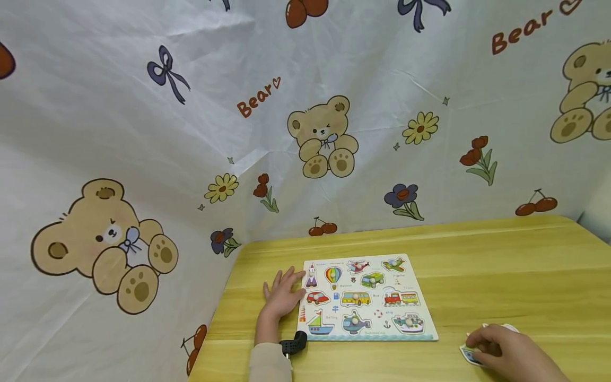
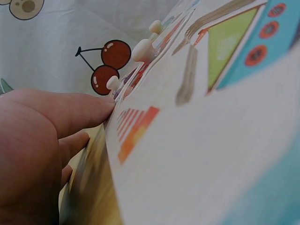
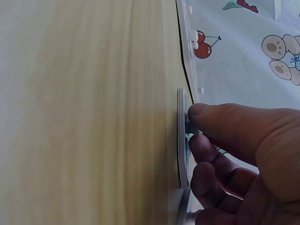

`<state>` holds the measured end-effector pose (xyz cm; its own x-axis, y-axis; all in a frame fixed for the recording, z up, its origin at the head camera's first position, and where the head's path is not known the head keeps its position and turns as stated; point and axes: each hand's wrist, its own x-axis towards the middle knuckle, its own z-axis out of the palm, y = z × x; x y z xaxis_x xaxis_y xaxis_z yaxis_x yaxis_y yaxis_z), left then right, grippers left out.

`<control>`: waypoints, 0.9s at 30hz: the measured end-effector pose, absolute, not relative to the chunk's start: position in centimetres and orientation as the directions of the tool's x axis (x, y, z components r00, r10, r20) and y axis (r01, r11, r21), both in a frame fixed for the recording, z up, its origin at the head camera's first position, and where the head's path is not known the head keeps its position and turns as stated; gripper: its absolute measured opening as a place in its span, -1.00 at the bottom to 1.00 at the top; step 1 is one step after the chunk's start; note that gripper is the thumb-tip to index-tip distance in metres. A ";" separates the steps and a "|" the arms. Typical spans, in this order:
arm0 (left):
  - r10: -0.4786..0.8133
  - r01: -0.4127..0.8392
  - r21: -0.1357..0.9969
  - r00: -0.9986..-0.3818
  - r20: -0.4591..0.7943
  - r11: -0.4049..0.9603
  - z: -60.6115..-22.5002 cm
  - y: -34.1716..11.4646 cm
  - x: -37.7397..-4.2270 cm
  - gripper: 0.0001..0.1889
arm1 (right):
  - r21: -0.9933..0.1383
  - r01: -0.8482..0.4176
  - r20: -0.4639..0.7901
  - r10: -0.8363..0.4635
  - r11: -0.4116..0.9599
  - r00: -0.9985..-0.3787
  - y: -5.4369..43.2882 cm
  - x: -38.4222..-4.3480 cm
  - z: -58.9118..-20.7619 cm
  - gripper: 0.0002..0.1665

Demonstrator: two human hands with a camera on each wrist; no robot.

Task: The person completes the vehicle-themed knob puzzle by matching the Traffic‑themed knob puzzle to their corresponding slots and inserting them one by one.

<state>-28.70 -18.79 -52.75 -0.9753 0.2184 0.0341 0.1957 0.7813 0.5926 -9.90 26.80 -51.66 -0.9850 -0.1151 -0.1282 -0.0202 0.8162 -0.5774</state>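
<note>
A white wooden knob puzzle board (image 1: 372,297) with printed vehicles lies flat on the table. My left hand (image 1: 282,294) rests at its left edge, fingers extended; in the left wrist view the thumb (image 2: 84,110) touches that edge. To the right of the board, my right hand (image 1: 513,353) pinches a loose puzzle piece (image 1: 470,355) by its knob between thumb and fingers. In the right wrist view this piece (image 3: 182,140) stays low by the tabletop, whether touching it I cannot tell. Most of its picture is hidden by the hand.
Another white-edged piece (image 1: 511,328) shows partly behind my right hand. White knobs (image 2: 143,50) stick up from the board's pieces. The wood-grain table (image 1: 496,270) meets a bear-printed cloth (image 1: 372,69) at its back and left.
</note>
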 end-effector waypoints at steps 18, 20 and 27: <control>0.207 0.184 0.596 -0.978 0.031 0.781 -53.2 -18.9 -28.9 -0.50 | -0.590 -0.094 -0.093 -0.183 0.802 -0.979 27.4 -9.8 -52.0 -0.88; 0.207 0.185 0.597 -0.978 0.033 0.781 -53.1 -18.9 -28.8 -0.50 | -0.589 -0.100 -0.091 -0.189 0.802 -0.978 27.4 -9.8 -52.0 -0.88; 0.204 0.185 0.598 -0.978 0.037 0.780 -52.9 -18.9 -28.7 -0.50 | -0.550 -0.078 -0.077 -0.144 0.831 -0.987 26.7 -9.9 -51.6 -0.89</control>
<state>-28.74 -18.86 -52.92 -0.9783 0.2041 0.0370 0.1853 0.7796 0.5982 -9.94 26.73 -51.62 -0.9867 -0.1436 -0.0766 -0.0783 0.8313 -0.5503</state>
